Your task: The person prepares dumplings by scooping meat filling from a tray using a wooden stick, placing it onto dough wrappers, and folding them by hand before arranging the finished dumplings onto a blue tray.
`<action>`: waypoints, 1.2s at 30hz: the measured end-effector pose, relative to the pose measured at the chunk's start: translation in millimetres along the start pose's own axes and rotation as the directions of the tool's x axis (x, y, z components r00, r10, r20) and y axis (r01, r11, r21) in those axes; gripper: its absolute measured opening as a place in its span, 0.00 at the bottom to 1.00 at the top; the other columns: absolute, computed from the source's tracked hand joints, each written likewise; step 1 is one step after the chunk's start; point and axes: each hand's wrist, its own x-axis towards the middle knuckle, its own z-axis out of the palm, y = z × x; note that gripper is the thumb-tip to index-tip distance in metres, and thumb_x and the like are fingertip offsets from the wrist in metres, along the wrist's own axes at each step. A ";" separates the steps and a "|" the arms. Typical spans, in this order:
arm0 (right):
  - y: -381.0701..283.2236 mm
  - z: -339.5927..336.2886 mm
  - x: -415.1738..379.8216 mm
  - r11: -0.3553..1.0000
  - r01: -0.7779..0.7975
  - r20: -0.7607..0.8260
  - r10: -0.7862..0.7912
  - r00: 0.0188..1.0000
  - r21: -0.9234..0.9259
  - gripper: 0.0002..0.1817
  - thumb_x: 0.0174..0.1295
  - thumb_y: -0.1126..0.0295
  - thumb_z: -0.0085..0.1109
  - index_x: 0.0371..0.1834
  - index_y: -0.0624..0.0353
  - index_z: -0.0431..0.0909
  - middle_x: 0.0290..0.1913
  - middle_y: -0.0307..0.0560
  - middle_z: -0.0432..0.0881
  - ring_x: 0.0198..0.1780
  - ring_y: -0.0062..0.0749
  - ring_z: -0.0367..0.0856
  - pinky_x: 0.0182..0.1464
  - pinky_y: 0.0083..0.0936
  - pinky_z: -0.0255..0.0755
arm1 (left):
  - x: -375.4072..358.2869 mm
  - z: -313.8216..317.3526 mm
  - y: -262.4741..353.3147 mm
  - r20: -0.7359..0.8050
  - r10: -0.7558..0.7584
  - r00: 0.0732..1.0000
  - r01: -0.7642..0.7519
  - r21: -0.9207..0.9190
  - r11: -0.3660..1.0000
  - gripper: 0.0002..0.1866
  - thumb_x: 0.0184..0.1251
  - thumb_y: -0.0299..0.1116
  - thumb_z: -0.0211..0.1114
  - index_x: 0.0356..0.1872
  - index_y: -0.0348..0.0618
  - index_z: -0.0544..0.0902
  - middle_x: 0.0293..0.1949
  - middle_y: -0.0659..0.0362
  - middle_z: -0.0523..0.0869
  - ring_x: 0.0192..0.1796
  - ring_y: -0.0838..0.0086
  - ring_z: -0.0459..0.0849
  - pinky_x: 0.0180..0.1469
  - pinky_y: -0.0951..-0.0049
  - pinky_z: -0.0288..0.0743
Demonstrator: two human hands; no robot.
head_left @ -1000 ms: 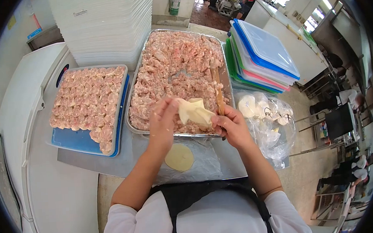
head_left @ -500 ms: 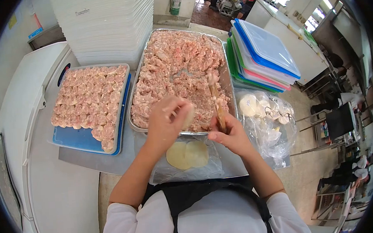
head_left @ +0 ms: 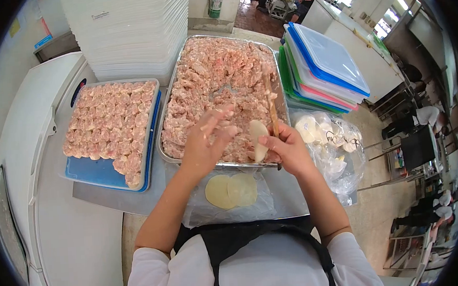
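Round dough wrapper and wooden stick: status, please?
Right hand grips thin wooden stick and pale round dough wrapper. Left hand open, empty, over metal tray of pink minced filling. Nothing between hands.

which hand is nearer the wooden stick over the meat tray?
Right. The right hand holds the wooden stick at its lower end, along with a round wrapper. The left hand is apart from it, open over the meat tray to the stick's left.
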 end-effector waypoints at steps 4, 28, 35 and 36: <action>-10.7 14.3 4.2 0.998 0.005 0.065 -0.010 0.998 0.069 0.08 0.67 0.67 0.64 0.42 0.58 0.78 0.26 0.30 0.74 0.19 0.11 0.64 0.20 0.14 0.54 | -12.5 30.4 7.2 0.009 0.342 0.940 -0.337 0.196 0.921 0.24 0.72 0.37 0.62 0.65 0.38 0.75 0.51 0.49 0.85 0.47 0.69 0.86 0.52 0.74 0.77; -11.5 -33.7 65.9 -0.318 0.351 0.430 -0.231 0.873 -0.881 0.15 0.67 0.56 0.55 0.28 0.54 0.80 0.29 0.47 0.84 0.30 0.44 0.84 0.28 0.41 0.76 | -17.5 -70.3 26.5 -0.174 0.163 0.971 -0.053 0.507 0.860 0.26 0.56 0.17 0.62 0.56 0.54 0.84 0.49 0.54 0.87 0.49 0.58 0.86 0.53 0.68 0.79; 2.7 -41.5 25.4 -0.220 0.352 0.399 -0.230 0.888 -0.910 0.15 0.67 0.56 0.56 0.27 0.53 0.79 0.26 0.44 0.81 0.27 0.44 0.83 0.28 0.42 0.75 | -30.3 -38.7 14.3 0.381 0.148 0.912 -0.314 0.419 0.852 0.10 0.59 0.25 0.62 0.42 0.40 0.84 0.43 0.53 0.86 0.46 0.57 0.84 0.50 0.60 0.77; 4.9 -44.5 24.4 -0.150 0.362 0.389 -0.239 0.890 -0.920 0.16 0.67 0.56 0.56 0.26 0.53 0.78 0.25 0.44 0.81 0.27 0.44 0.83 0.28 0.41 0.75 | -31.3 -30.7 10.0 0.452 0.106 0.886 -0.301 0.385 0.872 0.08 0.59 0.27 0.62 0.39 0.38 0.83 0.41 0.52 0.85 0.46 0.56 0.83 0.50 0.60 0.76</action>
